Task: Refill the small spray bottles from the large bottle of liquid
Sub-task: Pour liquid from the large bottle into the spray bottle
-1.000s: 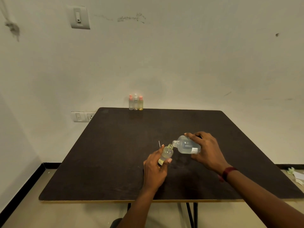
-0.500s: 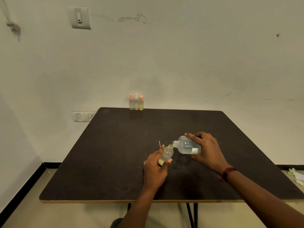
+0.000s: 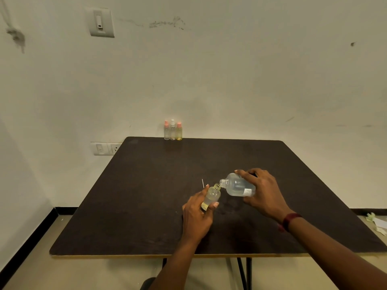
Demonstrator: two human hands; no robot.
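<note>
My left hand (image 3: 196, 216) grips the small spray bottle (image 3: 211, 196) near the middle of the table (image 3: 146, 195), fingers curled round its body. Its open neck tilts up and to the right. My right hand (image 3: 263, 193) wraps the large bottle (image 3: 237, 185), which lies almost on its side. Its long axis runs right to left, and its mouth sits just right of the small neck. I cannot tell whether the rims touch. I judge the pour depends on those two mouths lining up. Three capped bottles (image 3: 173, 130) stand at the far edge.
</note>
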